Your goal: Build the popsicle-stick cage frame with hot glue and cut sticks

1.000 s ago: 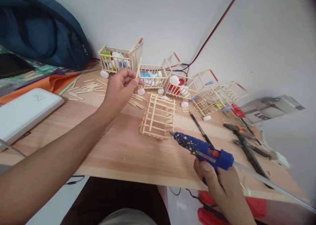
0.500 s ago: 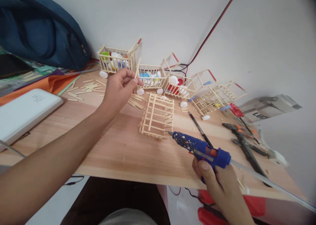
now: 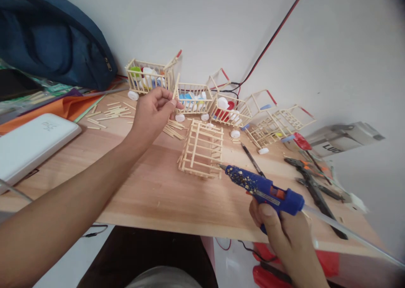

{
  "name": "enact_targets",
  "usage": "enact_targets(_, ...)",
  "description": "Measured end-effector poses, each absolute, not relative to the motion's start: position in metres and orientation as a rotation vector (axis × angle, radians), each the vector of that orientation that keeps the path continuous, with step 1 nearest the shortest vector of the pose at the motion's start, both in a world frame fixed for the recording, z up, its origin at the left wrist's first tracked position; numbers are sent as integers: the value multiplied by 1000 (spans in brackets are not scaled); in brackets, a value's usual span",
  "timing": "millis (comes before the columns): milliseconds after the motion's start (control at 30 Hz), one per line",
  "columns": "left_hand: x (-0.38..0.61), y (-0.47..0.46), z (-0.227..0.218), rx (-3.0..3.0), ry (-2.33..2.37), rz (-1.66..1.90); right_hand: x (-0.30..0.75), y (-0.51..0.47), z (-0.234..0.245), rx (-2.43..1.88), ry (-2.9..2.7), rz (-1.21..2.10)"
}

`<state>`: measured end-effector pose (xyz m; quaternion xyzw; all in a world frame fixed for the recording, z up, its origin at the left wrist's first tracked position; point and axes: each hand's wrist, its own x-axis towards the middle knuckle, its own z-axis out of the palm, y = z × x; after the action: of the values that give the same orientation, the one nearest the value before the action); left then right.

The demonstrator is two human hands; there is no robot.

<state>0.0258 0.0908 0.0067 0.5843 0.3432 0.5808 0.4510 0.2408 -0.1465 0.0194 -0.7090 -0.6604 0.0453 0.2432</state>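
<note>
My left hand [image 3: 153, 113] is raised over the wooden table [image 3: 152, 191], fingers pinched on a thin wooden stick [image 3: 176, 85] that points upward. My right hand [image 3: 281, 231] grips a blue hot glue gun [image 3: 262, 188] at the table's front edge. Its nozzle points left at the near corner of an open stick-built frame [image 3: 202, 149] lying in the middle of the table. A clear glue stick [image 3: 348, 233] trails from the back of the gun.
Several finished stick carts [image 3: 148, 75] with white wheels and coloured caps line the wall. Loose sticks [image 3: 110, 111] lie behind my left hand. Pliers and cutters [image 3: 311, 178] lie at the right, a white box [image 3: 31, 142] and a dark blue bag [image 3: 53, 39] at the left.
The glue gun has shifted slightly right and its nozzle now sits at the frame's near corner. My left hand with the stick has barely moved.
</note>
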Motion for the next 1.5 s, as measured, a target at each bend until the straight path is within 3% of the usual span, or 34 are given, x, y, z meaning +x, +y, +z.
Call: enact_targets(1500, 24, 91, 7, 1460, 863, 1443, 237, -135, 13, -1923, -1765, 169)
